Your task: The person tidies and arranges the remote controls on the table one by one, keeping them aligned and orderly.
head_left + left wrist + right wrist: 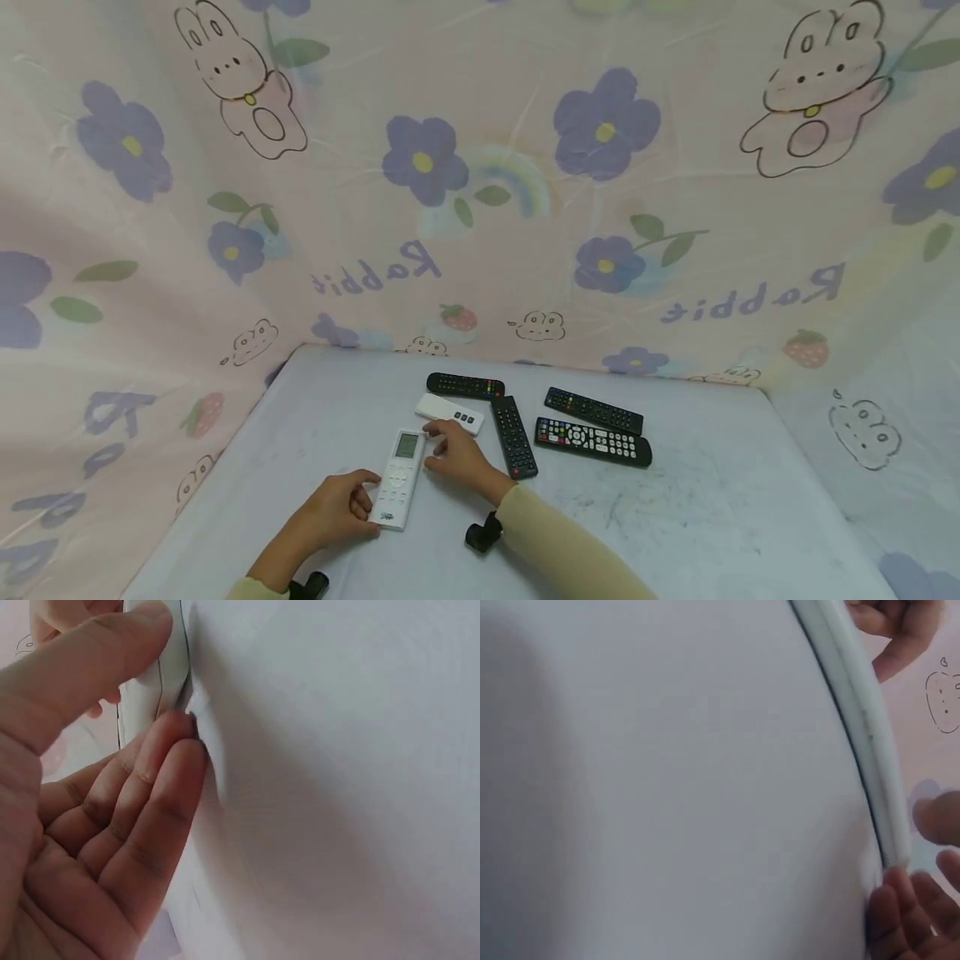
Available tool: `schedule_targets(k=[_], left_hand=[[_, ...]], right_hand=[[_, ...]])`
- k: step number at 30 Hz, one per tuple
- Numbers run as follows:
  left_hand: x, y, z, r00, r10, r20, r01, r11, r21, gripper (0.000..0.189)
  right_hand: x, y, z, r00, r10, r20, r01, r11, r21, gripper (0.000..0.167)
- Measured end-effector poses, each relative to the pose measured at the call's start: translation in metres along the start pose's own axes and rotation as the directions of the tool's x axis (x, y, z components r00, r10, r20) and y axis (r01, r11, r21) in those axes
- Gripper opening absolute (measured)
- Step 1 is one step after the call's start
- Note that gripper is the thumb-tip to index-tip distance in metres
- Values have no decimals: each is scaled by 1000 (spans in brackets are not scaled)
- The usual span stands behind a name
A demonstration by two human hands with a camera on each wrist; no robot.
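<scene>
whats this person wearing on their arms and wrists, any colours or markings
Plain pale yellow sleeves: the right sleeve shows clearly, the left sleeve only by its cuff end. A small black wrist camera sits on each wrist, left and right. The left grip and right grip are gloveless. No cables or printed markings visible.

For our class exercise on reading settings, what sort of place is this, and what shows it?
Probably a makeshift tabletop recording booth: printed fabric hangs behind and beside a white-topped table, and the person wears black wrist devices.
</scene>
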State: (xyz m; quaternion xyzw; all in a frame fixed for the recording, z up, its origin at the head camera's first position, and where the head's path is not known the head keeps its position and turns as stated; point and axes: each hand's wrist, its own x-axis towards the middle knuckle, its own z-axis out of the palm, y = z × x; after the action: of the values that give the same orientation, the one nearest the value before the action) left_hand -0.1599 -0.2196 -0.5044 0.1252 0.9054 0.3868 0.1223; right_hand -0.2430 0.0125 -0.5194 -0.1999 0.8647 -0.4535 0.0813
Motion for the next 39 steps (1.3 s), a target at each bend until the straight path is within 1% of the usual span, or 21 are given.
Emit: schedule_targets(k=[4,6,8,9,11,14,16,20,23,26,28,31,33,35,37,39], left_hand=[[0,2,-10,999,21,34,-22,999,27,69],[4,6,-16,999,32,41,-34,998,52,69],[12,11,-24,998,49,37,-52,995,82,68],[17,14,-28,998,59,35,-61,995,83,66],[31,20,-34,995,95,33,-98,990,97,62],[53,26,-41,986,158,57,-163,983,86,55],[67,28,-45,979,190,76,-196,977,86,51],[95,30,-49,971,212,108,-221,972,78,49],[114,28,-50,973,204,110,-212,975,63,50],[132,22,-51,979,178,98,-182,983,28,54],[142,17,-51,987,136,89,-136,991,-9,57],[156,8,-50,992,88,87,-83,995,-62,59],[163,2,-49,995,62,84,-54,994,-93,59],[168,-4,-47,996,51,79,-43,994,-103,58],[171,-8,-45,997,35,74,-27,994,-109,58],[173,-11,-45,997,27,70,-19,993,-112,58]], right_hand=[[-3,-4,-7,1000,-18,0,18,999,37,45],[-5,-5,-13,1000,-24,-19,24,1000,15,43],[-7,-5,-21,998,-21,-62,19,999,-27,41],[-9,-5,-25,996,-12,-87,8,999,-47,41],[-12,-2,-34,989,5,-149,-18,996,-88,43],[-15,4,-42,974,39,-224,-66,991,-116,46],[-16,6,-45,965,55,-257,-90,988,-127,49],[-18,10,-46,950,105,-294,-152,979,-140,58],[-18,12,-46,941,136,-309,-182,975,-128,63],[-17,14,-47,939,154,-308,-197,974,-111,66],[-15,14,-48,937,163,-309,-201,975,-93,66],[-14,16,-48,933,188,-306,-219,973,-69,67],[-15,17,-46,931,192,-310,-217,975,-47,68],[-14,19,-44,928,194,-318,-216,976,-33,69],[-12,21,-41,924,190,-331,-210,978,-24,69],[-9,24,-40,922,173,-346,-199,979,-40,68]])
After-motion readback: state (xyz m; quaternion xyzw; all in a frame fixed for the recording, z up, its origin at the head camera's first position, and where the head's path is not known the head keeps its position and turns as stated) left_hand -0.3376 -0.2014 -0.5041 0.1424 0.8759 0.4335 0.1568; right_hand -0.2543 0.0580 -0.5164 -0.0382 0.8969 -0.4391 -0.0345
